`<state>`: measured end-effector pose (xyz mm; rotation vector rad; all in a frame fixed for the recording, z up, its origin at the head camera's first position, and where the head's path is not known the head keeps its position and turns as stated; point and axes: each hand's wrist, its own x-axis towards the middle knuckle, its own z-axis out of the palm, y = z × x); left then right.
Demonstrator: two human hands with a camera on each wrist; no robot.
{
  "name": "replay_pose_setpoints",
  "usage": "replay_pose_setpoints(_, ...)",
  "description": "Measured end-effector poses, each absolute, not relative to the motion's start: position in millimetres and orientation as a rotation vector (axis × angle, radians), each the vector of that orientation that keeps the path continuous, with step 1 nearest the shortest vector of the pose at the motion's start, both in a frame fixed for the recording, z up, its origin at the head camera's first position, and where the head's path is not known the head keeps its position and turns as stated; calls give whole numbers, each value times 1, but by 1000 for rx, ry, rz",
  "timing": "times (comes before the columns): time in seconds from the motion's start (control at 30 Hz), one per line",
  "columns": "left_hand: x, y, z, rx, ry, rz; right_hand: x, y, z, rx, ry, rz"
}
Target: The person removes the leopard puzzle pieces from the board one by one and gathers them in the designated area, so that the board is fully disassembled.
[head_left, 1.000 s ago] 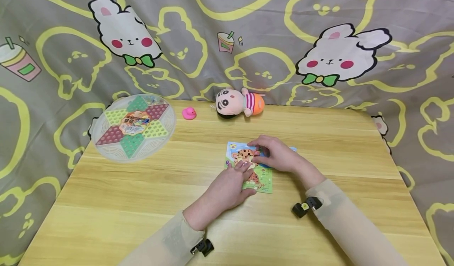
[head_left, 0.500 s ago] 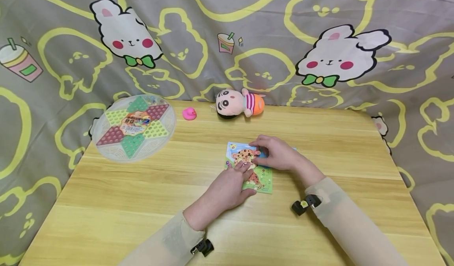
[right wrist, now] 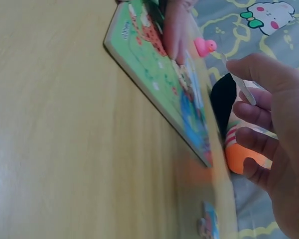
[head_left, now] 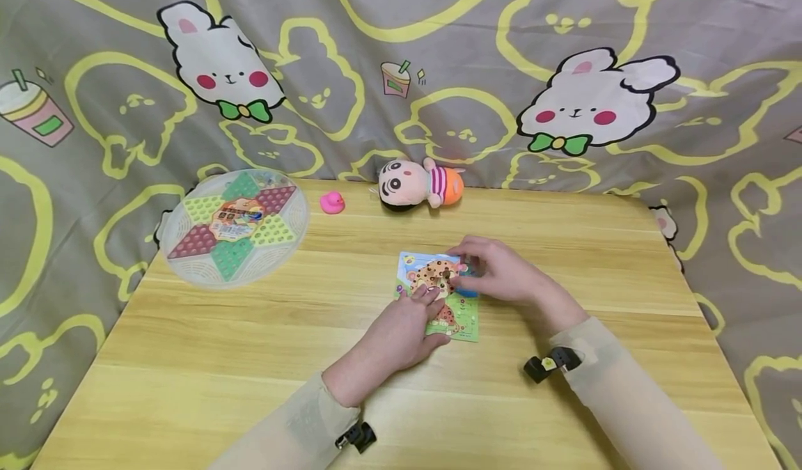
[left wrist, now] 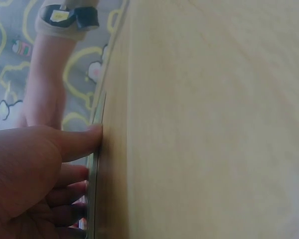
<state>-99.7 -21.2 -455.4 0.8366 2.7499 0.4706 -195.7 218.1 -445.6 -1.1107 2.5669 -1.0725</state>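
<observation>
A leopard jigsaw puzzle with a green and blue picture lies flat on the wooden table. My left hand rests on its lower left part, fingers extended over the picture and thumb at the near edge. Above the puzzle's upper right corner is my right hand. In the right wrist view it pinches a thin puzzle piece, seen edge-on, between thumb and index finger, raised off the board. The blue upper right area of the puzzle is partly hidden behind this hand.
Another puzzle piece lies on the table beside the board. Along the back sit a pink rubber duck and a plush doll. A round Chinese checkers board stands at the back left, near the patterned curtain.
My right hand has shifted slightly right and up from the board, uncovering more of the leopard's head. The blue piece beyond it is now hidden. My left hand stays in place.
</observation>
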Motion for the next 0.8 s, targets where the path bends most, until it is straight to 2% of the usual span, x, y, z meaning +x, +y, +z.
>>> replay_pose_setpoints(0.33,-99,-22,-454,841,2753,466,-186,242,-430,-1097,2616,-1074)
replay_pose_setpoints(0.8,-96,-21,-454,825,2756,458,-171,305,-421,-1006,2757,-915)
